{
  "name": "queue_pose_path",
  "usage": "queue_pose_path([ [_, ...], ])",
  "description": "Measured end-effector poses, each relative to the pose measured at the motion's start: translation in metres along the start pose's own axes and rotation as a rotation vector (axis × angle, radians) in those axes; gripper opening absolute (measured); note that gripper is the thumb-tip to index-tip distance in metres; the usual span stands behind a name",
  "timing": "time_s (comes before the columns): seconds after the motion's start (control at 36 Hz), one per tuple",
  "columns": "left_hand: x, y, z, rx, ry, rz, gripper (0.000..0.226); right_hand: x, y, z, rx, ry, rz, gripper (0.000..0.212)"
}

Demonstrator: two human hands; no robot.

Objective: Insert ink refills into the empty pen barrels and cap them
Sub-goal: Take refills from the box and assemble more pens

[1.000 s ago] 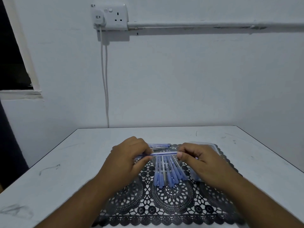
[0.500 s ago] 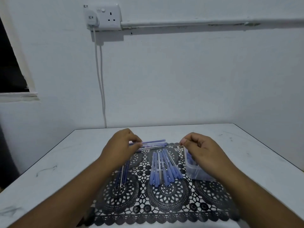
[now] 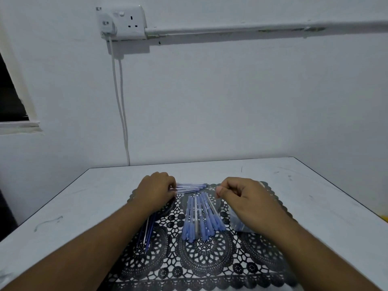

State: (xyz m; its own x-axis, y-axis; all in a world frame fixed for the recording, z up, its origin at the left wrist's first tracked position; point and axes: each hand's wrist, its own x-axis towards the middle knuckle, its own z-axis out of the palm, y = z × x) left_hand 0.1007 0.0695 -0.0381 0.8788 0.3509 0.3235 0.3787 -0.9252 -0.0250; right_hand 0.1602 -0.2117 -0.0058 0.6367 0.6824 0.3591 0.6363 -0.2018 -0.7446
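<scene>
White wall [image 3: 231,101] — socket [image 3: 121,23], dark window [image 3: 10,101].

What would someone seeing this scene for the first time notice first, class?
Most likely the fan of blue capped pens lying in the middle of the black lace mat, between the two hands. The left hand rests on a smaller bunch of pens lying crosswise at the mat's far edge, while the right hand hovers curled over a clear container. High on the wall, a white socket trails a cable down behind the table.
</scene>
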Motion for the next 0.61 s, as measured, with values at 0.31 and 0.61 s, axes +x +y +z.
queue_pose_path([
  [0.31,-0.05,0.047,-0.033,-0.223,-0.275,-0.135,0.034,-0.001,0.002,0.003,-0.017,-0.037,-0.013,0.025],
  [0.61,-0.066,0.058,-0.03,-0.207,-0.286,-0.209,0.033,-0.006,-0.003,0.011,-0.064,-0.052,-0.011,0.022],
])
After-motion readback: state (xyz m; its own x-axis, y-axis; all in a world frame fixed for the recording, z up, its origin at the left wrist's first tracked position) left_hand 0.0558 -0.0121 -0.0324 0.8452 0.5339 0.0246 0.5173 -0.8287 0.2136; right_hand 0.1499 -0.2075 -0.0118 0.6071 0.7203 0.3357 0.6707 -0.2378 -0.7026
